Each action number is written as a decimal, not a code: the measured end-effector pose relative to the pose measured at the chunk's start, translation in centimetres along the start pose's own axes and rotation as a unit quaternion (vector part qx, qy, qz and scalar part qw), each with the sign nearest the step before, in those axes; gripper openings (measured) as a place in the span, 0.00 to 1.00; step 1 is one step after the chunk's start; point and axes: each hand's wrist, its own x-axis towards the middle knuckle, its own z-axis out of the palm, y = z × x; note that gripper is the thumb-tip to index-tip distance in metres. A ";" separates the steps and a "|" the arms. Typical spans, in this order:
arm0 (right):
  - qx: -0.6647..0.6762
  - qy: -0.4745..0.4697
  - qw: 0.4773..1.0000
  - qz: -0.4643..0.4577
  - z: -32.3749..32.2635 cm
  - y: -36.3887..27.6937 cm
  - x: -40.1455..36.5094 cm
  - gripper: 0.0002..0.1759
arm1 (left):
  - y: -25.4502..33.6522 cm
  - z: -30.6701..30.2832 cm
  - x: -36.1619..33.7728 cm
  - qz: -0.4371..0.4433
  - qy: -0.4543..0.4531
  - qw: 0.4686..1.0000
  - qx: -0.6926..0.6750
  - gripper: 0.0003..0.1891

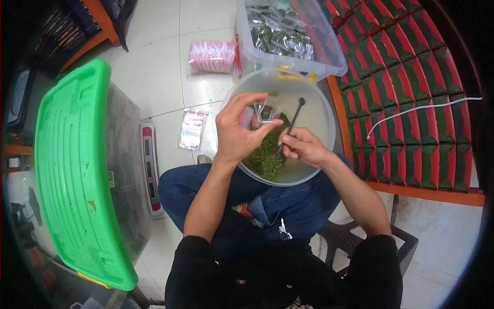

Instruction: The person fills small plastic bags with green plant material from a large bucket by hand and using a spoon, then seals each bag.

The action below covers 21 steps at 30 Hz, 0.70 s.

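A round translucent tub (321,116) sits before my knees, with a heap of shredded green leaf (268,159) in it. Above its left side, my left hand (241,126) grips a small clear plastic bag (267,110), whose mouth is spread between thumb and fingers. My right hand (303,147) is closed round a thin black utensil (294,121) over the tub. One end of the utensil points up and away; its lower end is near the green heap, partly hidden by my fingers.
Behind the tub stands a clear bin (329,59) of filled bags. Pink packs (212,56) and flat sachets (193,129) lie on the floor. A green-lidded box (77,175) and a slim pink-edged device (150,167) are left; red-green packets (406,103) fill a rack right.
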 end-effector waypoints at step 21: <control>-0.510 0.328 0.697 -0.383 9.5 -12.1 -2.5 0.05 | 1.6 1.8 -1.4 0.063 0.066 0.975 0.202 0.29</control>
